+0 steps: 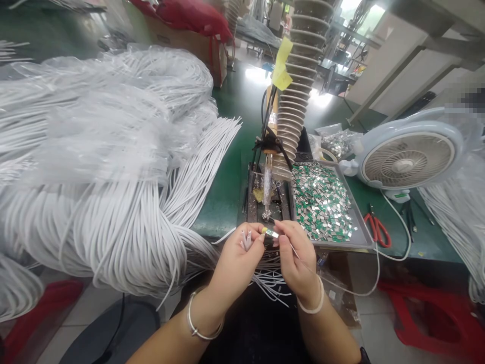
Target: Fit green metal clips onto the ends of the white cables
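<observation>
Two hands are in view. The left hand [237,263] is closed in a narrow grip on a white cable [246,241], whose split end shows about three pale tips; the exact count is hard to make out. The right hand [297,258] holds a narrow pinch on one small green-and-silver tab [270,232], held just above the cable end and partly hidden by the fingertips. Each wrist carries one bangle: a metal one on the left [200,323] and a pale one on the right [314,298]. One metal tray [361,217] beside the hands holds many matching tabs, too numerous to count. One stand-mounted tool [267,187], its tip just beyond the hands, is partly obscured by black straps. Large bundles of white cable [102,212] lie to the left, under clear plastic film [113,131]. One fan [407,167] and one pair of red-handled scissors [377,230] stand right of the tray. The fan's upper edge is cut off by a pixelated patch.
</observation>
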A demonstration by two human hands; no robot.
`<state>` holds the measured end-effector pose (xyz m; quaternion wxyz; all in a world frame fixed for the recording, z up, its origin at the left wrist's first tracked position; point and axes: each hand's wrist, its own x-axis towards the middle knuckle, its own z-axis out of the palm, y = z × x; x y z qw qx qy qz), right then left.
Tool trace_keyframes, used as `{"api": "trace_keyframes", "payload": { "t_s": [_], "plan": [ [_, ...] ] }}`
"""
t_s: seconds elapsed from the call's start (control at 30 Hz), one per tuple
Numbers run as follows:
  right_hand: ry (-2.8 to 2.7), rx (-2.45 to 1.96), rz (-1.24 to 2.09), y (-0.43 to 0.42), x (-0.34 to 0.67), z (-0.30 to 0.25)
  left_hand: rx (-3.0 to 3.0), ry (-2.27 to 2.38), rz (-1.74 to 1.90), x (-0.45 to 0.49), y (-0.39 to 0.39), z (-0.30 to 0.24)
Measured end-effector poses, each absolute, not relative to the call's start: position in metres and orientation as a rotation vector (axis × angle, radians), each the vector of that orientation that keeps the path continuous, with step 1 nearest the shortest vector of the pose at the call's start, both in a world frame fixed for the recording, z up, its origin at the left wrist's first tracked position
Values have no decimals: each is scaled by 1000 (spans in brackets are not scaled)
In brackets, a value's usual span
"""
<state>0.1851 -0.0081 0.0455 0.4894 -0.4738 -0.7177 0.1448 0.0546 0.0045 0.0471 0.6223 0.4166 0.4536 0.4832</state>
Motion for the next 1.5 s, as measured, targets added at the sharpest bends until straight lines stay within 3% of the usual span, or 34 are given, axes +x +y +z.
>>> {"api": "trace_keyframes", "payload": {
  "t_s": [0.23,1.5],
  "plan": [
    [-1660,-1066,222,-16,183,25,893,1057,1074,55,7,44],
    [-1759,-1006,-18,3,176,45,898,1047,1176,55,22,56]
  ]
}}
